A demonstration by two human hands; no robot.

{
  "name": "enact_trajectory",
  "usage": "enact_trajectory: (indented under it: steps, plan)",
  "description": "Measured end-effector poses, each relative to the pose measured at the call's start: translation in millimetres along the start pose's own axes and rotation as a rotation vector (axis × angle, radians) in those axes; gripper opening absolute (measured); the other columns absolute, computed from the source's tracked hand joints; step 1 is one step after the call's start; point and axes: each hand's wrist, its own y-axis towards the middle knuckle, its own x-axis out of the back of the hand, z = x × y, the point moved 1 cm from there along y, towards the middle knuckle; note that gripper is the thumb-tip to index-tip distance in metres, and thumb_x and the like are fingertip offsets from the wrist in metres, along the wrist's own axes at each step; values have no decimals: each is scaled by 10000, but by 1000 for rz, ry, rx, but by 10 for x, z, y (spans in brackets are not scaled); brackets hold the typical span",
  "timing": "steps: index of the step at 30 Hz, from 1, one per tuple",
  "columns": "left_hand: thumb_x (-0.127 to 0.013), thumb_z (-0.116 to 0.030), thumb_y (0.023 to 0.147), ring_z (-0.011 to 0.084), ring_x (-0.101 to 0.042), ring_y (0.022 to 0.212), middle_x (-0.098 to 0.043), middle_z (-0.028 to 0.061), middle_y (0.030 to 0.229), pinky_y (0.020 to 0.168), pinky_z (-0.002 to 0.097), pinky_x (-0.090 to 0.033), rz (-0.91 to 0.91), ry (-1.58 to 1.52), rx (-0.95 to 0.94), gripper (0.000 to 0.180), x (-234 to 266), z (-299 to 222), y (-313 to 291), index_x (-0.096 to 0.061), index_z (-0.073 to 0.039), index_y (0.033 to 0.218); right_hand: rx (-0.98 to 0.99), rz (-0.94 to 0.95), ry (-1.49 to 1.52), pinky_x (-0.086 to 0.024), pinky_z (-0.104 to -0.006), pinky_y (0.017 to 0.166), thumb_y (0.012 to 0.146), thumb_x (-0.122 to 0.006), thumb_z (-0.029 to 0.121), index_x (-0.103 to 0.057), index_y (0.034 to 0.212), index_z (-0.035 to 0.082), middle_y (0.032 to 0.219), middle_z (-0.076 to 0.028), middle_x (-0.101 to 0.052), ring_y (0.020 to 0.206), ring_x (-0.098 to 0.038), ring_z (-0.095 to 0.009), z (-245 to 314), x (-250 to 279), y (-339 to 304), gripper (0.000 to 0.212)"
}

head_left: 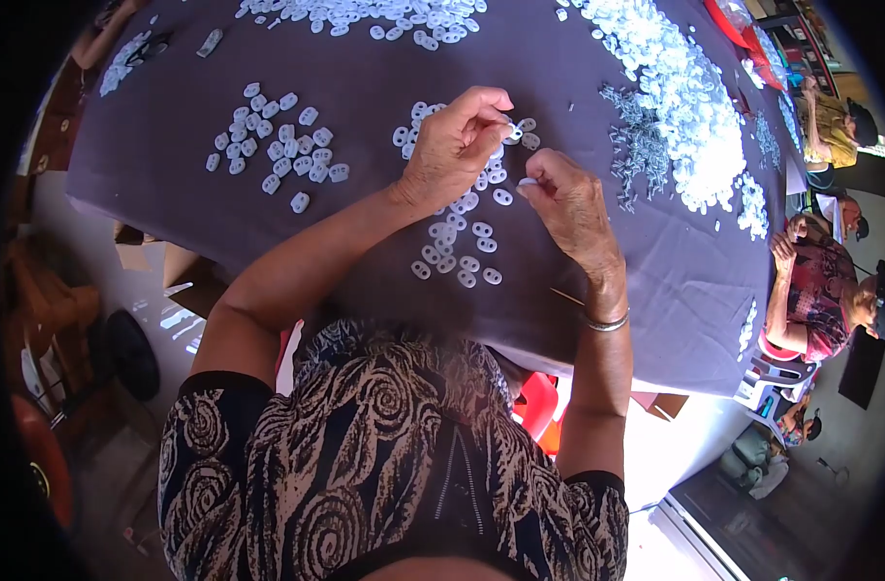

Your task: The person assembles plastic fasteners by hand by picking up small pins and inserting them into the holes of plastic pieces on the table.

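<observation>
My left hand is closed in a pinch over the middle of the table, with a small white two-holed plastic piece at its fingertips. Just to the right and a little nearer, my right hand pinches a small white piece between thumb and fingers; its exact shape is mostly hidden. The two hands are apart. Below and between them lie loose white two-holed pieces, scattered on the dark tablecloth. More of them show behind my left hand, partly covered by it.
Left of my hands is a group of assembled-looking white pieces. A heap of small dark screws lies at right, beside a large bright pile of white pieces. Another pile spreads along the far side. Other people sit at right.
</observation>
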Motion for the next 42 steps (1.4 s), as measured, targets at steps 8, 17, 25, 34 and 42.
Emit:
enact_trajectory:
  steps: [8,17,25,34,42]
  plan:
    - [-563,40,852,3,-460,637,-555,1,778,530,165,-399,1,-11,-26,231,-31,9,5,-513,-15,1070,-228,-378,916,-418,-208,561,850,-595,42,-627,888,25,769,-28,-625,638,-538,-74,-61,5,274,52]
    - [-552,43,845,9,-480,643,-549,9,784,541,174,-423,36,-17,-8,268,-40,30,-5,-492,-14,1100,-135,-423,907,-421,-205,576,848,-596,3,-620,881,19,789,-38,-634,650,-537,-74,-45,-179,330,45]
    - [-556,34,845,17,-498,648,-548,13,786,554,174,-433,41,-3,8,281,-44,9,-9,-482,-17,1111,-56,-409,829,-428,-201,595,846,-591,-20,-617,883,17,786,-20,-616,673,-541,-66,-58,-198,311,58]
    - [-546,25,850,26,-514,658,-561,23,780,561,182,-443,60,32,0,290,-40,3,-12,-466,-15,1125,-75,-436,726,-432,-192,597,842,-595,-30,-614,876,19,779,-14,-607,671,-539,-61,-80,-210,306,62]
    - [-547,36,857,16,-503,694,-553,9,809,594,169,-431,67,56,13,281,-36,-18,-28,-472,-24,1122,-60,-416,750,-436,-176,617,815,-622,-51,-629,840,14,765,29,-597,693,-520,-24,-100,-222,305,69]
